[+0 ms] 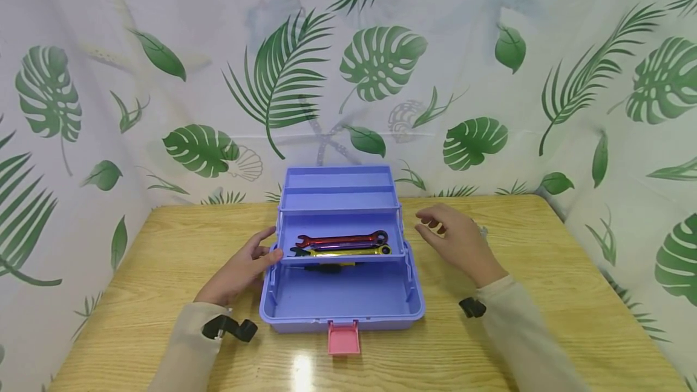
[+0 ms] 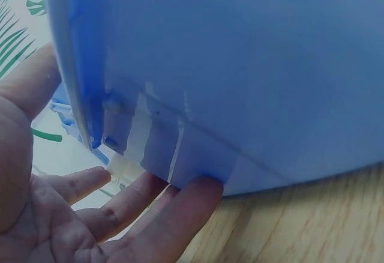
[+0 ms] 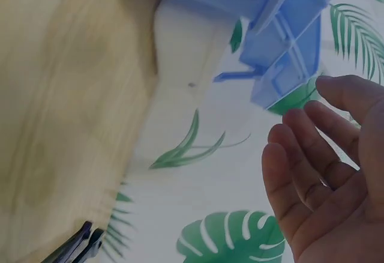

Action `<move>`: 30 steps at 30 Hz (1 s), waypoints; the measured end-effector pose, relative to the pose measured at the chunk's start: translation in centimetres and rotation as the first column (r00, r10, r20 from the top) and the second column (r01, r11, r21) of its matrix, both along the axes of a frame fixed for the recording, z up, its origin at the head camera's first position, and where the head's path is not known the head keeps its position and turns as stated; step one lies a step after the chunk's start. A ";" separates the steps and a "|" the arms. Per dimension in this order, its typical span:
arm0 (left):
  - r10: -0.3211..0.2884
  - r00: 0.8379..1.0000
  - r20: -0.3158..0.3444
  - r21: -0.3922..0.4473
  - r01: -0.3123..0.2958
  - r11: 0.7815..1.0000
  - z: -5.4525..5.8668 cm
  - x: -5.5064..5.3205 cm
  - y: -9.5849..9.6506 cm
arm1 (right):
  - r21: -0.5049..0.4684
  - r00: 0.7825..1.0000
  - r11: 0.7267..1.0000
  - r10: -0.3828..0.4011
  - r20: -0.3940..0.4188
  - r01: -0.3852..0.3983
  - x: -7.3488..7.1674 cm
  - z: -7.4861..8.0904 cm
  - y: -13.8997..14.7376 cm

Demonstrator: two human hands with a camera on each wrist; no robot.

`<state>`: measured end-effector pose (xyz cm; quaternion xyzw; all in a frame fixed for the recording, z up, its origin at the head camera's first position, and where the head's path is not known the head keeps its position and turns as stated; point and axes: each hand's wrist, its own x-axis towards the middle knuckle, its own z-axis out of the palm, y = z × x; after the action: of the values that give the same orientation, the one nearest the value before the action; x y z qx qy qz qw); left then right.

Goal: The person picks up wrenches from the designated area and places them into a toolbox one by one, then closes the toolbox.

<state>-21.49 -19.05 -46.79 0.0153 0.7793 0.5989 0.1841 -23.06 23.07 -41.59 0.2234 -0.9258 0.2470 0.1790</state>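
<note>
A lilac toolbox (image 1: 342, 322) stands on the table with its lid raised and its tiers spread. In the upper tray (image 1: 337, 222) lie a red combination wrench (image 1: 343, 239), a yellow one (image 1: 348, 252) and a purple one between them. A dark-handled tool (image 1: 327, 268) shows partly under the tray. My left hand (image 1: 242, 268) holds the toolbox's left side, thumb at the tray's edge, fingertips (image 2: 204, 191) against the side wall. To the right of the toolbox, my right hand (image 1: 457, 241) hovers with loosely bent fingers and nothing in them.
A pink latch (image 1: 343, 340) hangs down at the toolbox's front. Behind my right hand a small grey thing (image 1: 482, 230) peeks out on the wooden table (image 1: 550, 271). Dark tool tips (image 3: 78, 245) show in the right wrist view. A leaf-patterned cloth (image 1: 305, 77) hangs behind the table.
</note>
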 end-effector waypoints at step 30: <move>0.038 0.999 0.023 -0.037 -0.037 0.999 0.4 0.1 0.3 | 0.109 0.953 0.982 -0.177 0.246 0.155 -0.4 -2.5 5.1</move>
<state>-21.44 -18.75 -46.41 -0.0096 0.7878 0.5882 0.1824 -23.47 28.21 -44.07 0.1188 -0.9666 0.2166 0.0688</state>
